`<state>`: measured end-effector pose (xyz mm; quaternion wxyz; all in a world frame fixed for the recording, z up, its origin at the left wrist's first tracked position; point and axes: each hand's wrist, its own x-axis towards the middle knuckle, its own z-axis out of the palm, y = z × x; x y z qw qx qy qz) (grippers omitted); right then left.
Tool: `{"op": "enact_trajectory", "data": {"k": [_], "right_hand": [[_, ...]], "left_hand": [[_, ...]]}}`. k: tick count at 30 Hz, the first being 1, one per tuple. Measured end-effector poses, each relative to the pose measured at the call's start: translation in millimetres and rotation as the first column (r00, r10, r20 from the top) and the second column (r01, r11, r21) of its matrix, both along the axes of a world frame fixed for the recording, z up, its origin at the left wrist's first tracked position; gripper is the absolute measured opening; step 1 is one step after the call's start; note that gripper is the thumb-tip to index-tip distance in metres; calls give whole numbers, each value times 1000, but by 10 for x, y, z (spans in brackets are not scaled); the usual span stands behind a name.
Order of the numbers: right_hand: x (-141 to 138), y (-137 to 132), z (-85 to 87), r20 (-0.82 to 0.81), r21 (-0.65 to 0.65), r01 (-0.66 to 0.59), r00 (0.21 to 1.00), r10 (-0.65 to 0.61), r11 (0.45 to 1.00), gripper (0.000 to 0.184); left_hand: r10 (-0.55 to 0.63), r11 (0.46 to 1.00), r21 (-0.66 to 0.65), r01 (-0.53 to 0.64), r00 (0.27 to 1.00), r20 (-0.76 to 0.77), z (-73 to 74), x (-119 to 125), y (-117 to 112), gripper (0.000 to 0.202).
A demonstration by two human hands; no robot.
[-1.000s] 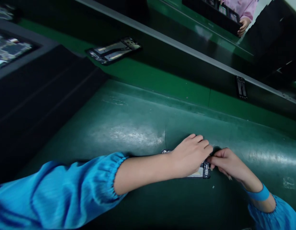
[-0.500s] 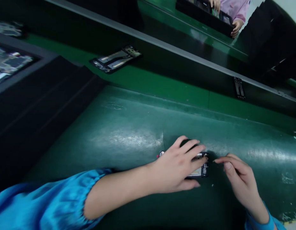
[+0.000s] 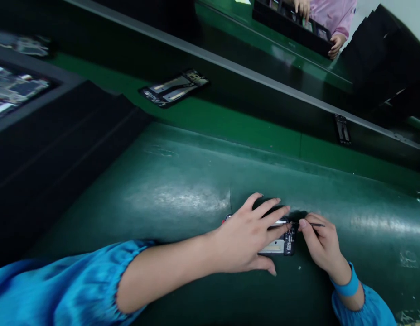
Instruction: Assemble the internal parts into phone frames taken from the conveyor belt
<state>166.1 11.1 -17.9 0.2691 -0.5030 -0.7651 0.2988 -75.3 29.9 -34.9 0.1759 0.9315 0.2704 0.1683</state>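
Note:
My left hand (image 3: pixel 248 233) lies spread over an opened phone (image 3: pixel 272 246), its fingers across the upper edge and the thumb off the lower edge. Silvery plates and small circuit parts show at the phone's right end; the rest is hidden under the palm. My right hand (image 3: pixel 320 242) is closed in a pinch on a thin dark pointed tool (image 3: pixel 318 224), whose exact kind I cannot make out. The tool's left end is at the phone's upper right corner, close to my left fingertips.
Another opened phone (image 3: pixel 176 88) lies on the green strip beyond, and a smaller-looking one (image 3: pixel 342 129) farther right. Black trays (image 3: pixel 70 131) with circuit boards stand at left. Across a metal rail (image 3: pixel 230 65), a co-worker's hand (image 3: pixel 337 45) touches a black tray (image 3: pixel 291 22).
My right hand has moved left to the phone's right end, and the thin tool now shows in its fingers. My left hand stays over the phone, its thumb slightly shifted.

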Motion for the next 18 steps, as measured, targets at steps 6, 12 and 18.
{"op": "enact_trajectory", "data": {"k": [6,12,18], "right_hand": [[-29,31,-99,115,50,-60,992,54,997,31],[3,9,-114,32,81,-68,997,65,994,25],[-20,15,-131,149,147,-115,984,93,982,24]], "left_hand": [[-1,1000,29,2,999,-33,14,1,6,79],[-1,997,75,4,999,-43,29,-4,11,77],[1,996,91,3,999,-42,-1,0,12,77]]}}
